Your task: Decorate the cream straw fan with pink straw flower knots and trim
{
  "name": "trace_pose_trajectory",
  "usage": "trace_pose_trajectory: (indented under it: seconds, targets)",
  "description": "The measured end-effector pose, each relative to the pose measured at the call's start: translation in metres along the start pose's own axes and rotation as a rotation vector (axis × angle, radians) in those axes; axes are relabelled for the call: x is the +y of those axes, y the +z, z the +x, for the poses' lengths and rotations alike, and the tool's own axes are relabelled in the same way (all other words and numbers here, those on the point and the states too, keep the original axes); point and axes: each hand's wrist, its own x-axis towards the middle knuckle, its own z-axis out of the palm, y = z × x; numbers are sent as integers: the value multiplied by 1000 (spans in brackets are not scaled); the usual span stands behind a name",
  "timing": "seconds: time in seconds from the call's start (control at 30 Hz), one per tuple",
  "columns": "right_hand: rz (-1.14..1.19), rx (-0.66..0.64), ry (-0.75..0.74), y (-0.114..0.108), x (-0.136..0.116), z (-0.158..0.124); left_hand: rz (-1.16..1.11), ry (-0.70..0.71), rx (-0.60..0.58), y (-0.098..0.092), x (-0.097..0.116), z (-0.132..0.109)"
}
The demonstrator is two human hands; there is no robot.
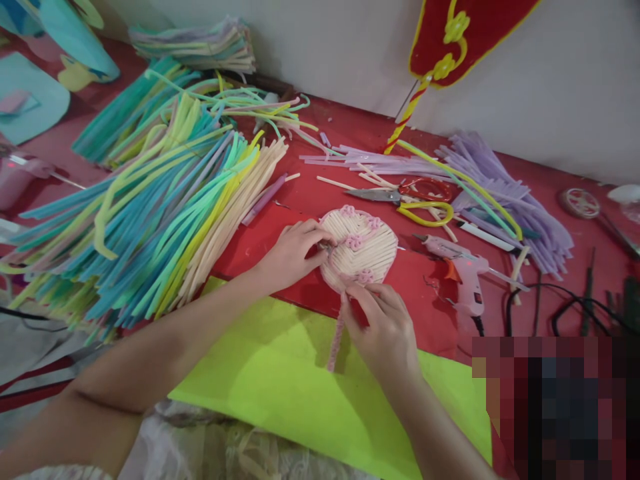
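Note:
A round hand fan (365,257) of cream pipe cleaners has a pink rim and several small pink flowers. Its twisted pink handle (335,340) points toward me over a yellow-green sheet. At the fan's left edge, my left hand (297,253) is closed in a pinch; whatever sits between thumb and forefinger is too small to name. My right hand (383,327) grips the base of the fan where the handle joins, thumb and fingers together. The fan's lower rim is partly hidden behind the right fingers.
Piles of coloured pipe cleaners (165,207) fill the left side. Scissors (400,197), a pink glue gun (467,270) with a cord, and purple pipe cleaners (500,193) lie beyond the fan and to the right. A red banner (467,40) stands at the back wall.

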Motion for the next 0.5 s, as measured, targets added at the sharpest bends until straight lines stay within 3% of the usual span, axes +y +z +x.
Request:
trace_pose_trajectory:
  seconds: [0.5]
  targets:
    - [4, 7, 5, 0, -1, 0, -9, -23, 4, 2, -2, 4]
